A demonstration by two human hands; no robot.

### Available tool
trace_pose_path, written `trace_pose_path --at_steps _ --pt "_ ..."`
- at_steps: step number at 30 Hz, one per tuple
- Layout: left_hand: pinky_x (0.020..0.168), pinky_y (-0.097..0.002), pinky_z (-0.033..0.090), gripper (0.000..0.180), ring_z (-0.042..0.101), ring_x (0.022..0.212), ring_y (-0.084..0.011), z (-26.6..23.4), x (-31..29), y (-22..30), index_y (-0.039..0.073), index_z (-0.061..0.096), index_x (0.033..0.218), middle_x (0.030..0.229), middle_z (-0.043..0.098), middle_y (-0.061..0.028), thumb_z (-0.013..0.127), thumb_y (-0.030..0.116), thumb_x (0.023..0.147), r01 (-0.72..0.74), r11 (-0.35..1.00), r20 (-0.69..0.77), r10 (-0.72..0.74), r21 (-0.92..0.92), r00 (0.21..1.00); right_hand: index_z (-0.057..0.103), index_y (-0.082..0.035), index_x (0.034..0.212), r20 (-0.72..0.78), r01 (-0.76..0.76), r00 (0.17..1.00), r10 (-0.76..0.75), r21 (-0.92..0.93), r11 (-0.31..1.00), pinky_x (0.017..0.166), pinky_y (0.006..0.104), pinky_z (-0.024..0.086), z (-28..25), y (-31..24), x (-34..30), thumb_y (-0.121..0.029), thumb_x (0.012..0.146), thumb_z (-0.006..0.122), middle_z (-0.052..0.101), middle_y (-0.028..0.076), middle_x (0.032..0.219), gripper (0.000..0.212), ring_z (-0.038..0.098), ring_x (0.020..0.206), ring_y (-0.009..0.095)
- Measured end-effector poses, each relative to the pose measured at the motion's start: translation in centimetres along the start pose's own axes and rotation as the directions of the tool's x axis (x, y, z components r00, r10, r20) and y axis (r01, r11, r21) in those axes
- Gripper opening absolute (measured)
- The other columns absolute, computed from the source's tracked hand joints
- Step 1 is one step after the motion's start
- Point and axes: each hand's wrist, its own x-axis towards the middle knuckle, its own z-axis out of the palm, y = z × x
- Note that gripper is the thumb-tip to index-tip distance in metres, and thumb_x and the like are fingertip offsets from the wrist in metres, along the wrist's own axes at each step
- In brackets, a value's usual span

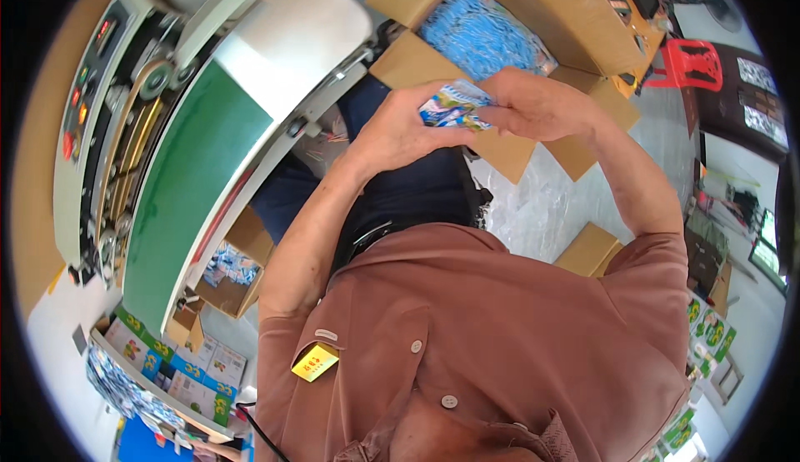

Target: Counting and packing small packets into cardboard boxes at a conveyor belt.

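Observation:
In front of my body, my left hand (398, 127) is closed around a small bunch of glossy blue-and-white printed packets (454, 105). My right hand (537, 105) meets them from the other side, its fingertips pinching their right edge. How many packets there are cannot be made out. Just beyond my hands stands an open cardboard box (575, 4), its flaps folded out. Inside it lies a heap of similar blue packets (475, 29).
At the left is a machine with a green conveyor belt (187, 195) and a control panel (92, 70). Below the belt sits another carton (229, 295) with packets inside. Printed cartons (192, 370) stand at lower left. A red plastic chair (687, 64) stands at far right.

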Motion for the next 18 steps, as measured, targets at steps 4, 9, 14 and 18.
trace_pose_path --at_steps 4,9,14,18 --pt "0.077 -0.0255 0.052 0.029 0.064 0.086 -0.0068 -2.2 -7.3 1.0 0.001 0.068 0.114 0.096 0.072 -0.0013 0.074 0.016 0.09 -0.03 0.953 -0.222 -0.039 -0.3 0.974 0.066 0.0 0.111 -0.021 -0.015 0.999 0.033 0.579 0.815 0.07 0.0302 0.051 2.2 -5.1 2.2 -0.016 0.098 0.059 0.066 0.007 0.089 0.022 0.066 0.083 0.015" --pt "0.069 -0.0242 0.054 0.023 0.066 0.083 -0.0074 -3.5 -13.4 -1.3 0.003 0.068 0.113 0.098 0.072 -0.0032 0.07 0.014 0.093 -0.133 0.878 -0.535 -0.155 -0.461 0.83 0.067 -0.001 0.118 -0.135 0.251 0.968 -0.212 0.533 0.808 0.071 0.0274 0.051 7.8 -5.9 7.7 -0.024 0.101 0.057 0.068 0.002 0.093 0.03 0.064 0.084 0.011" --pt "0.077 -0.027 0.056 0.026 0.068 0.089 -0.011 -4.2 -16.4 -0.6 0.001 0.066 0.116 0.105 0.072 -0.0058 0.07 0.014 0.094 -0.343 0.777 -0.716 -0.189 -0.528 0.673 0.068 0.0 0.112 -0.155 0.294 0.954 -0.257 0.651 0.7 0.075 0.027 0.054 10.6 -8.1 11.6 -0.026 0.101 0.057 0.068 0.006 0.1 0.031 0.065 0.086 0.012" --pt "0.08 -0.0281 0.056 0.026 0.069 0.091 -0.0119 -5.3 -17.5 -0.4 0.0 0.065 0.116 0.107 0.071 -0.0066 0.07 0.013 0.094 -0.413 0.769 -0.803 -0.208 -0.487 0.559 0.067 0.0 0.113 -0.249 0.318 0.948 -0.198 0.789 0.527 0.077 0.0291 0.055 11.9 -9.3 13.8 -0.026 0.102 0.057 0.069 0.006 0.099 0.031 0.066 0.089 0.013"
